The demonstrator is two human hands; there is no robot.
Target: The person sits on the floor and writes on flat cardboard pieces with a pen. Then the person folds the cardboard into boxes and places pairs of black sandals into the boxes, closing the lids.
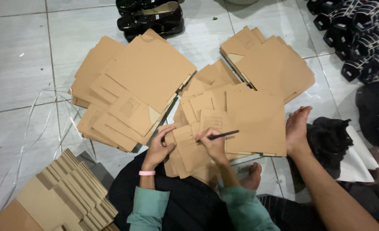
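The right hand (pixel 213 143) is closed around a black pen (pixel 223 135), fingers pinched on its lower end while the shaft slants up and to the right, the tip resting on a flattened brown cardboard piece (pixel 189 147) that lies on top of a loose heap in front of the person's lap. The left hand (pixel 159 147) lies just beside it, fingers curled and pressed down on the near left edge of that same cardboard piece, pinning it flat; a pink wristband (pixel 146 173) circles the wrist above a teal sleeve (pixel 149 207). Overlapping the heap on the right is a larger plain cardboard sheet (pixel 256 122), and a bare foot (pixel 296 128) belonging to another person rests against its right edge, the leg running off toward the lower right corner. Farther out on the white tiled floor (pixel 14 64) lie two more stacks of flat cardboard: a broad one to the upper left (pixel 149 70) and another to the upper right (pixel 275 64). A fanned stack of folded cardboard (pixel 65 192) sits at the lower left. White plastic strapping (pixel 39 115) loops over the tiles on the left. Black shoes (pixel 153 17) stand at the top edge, and more black shoes (pixel 361 34) are lined up at the upper right.
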